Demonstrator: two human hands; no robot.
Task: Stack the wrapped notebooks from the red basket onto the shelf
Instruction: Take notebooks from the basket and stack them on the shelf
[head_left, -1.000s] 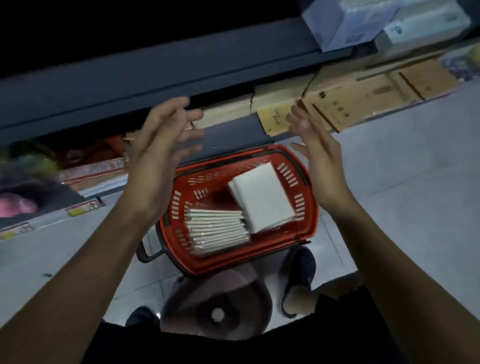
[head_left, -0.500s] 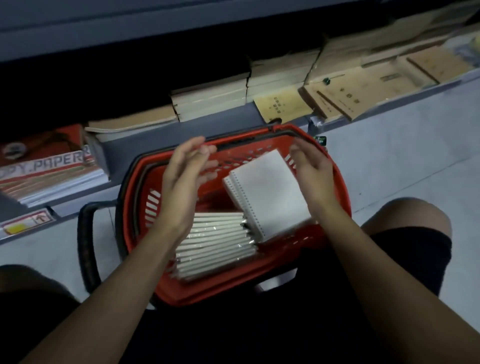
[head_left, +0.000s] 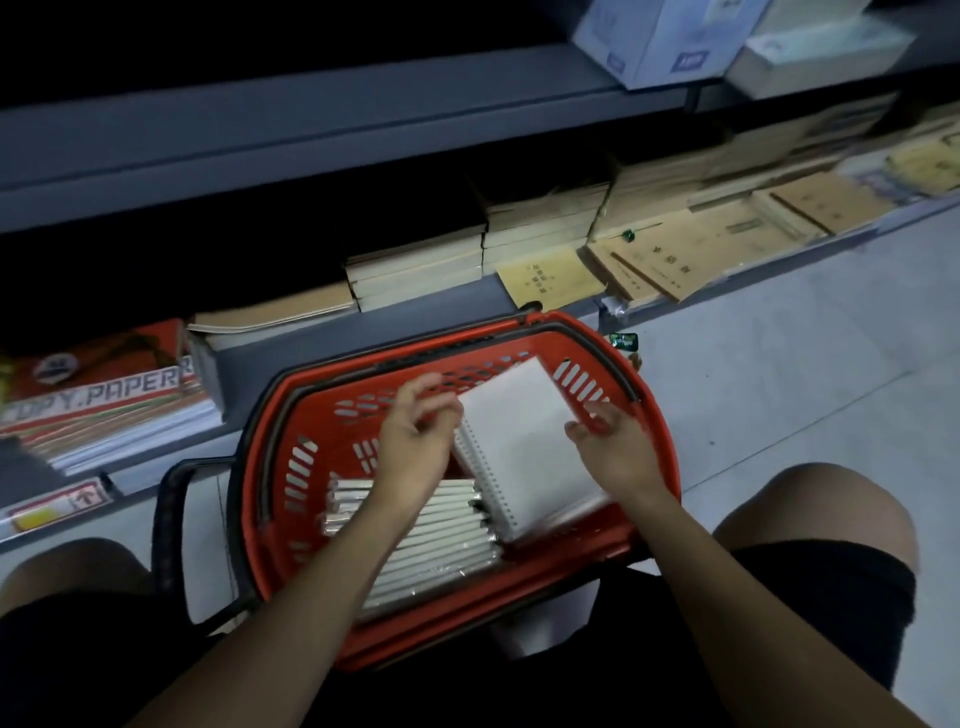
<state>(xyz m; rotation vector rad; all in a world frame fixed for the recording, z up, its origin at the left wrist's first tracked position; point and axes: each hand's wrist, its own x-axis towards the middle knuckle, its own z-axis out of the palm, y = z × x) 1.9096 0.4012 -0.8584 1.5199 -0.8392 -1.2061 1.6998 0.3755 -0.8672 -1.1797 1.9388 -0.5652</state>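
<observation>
The red basket (head_left: 270, 457) stands on the floor between my knees, in front of the low grey shelf (head_left: 436, 314). Inside it, a stack of wrapped white spiral notebooks (head_left: 519, 447) leans at the right, and a row of wrapped notebooks (head_left: 431, 545) stands on edge at the left. My left hand (head_left: 415, 447) is down in the basket, with curled fingers and thumb pinching the leaning stack's upper left corner. My right hand (head_left: 618, 452) grips the stack's right edge, thumb on the cover; its fingertips are blurred.
The shelf holds brown-covered books (head_left: 415, 270), tan notebooks (head_left: 670, 260) and copy paper reams (head_left: 98, 405). An upper shelf board (head_left: 363, 119) overhangs it, with boxes (head_left: 660, 36) on top. The basket's black handle (head_left: 162, 519) sticks out left. Grey floor (head_left: 779, 364) lies to the right.
Both hands came down from open above the basket and closed on the edges of the leaning white stack. The view dropped lower and closer to the basket.
</observation>
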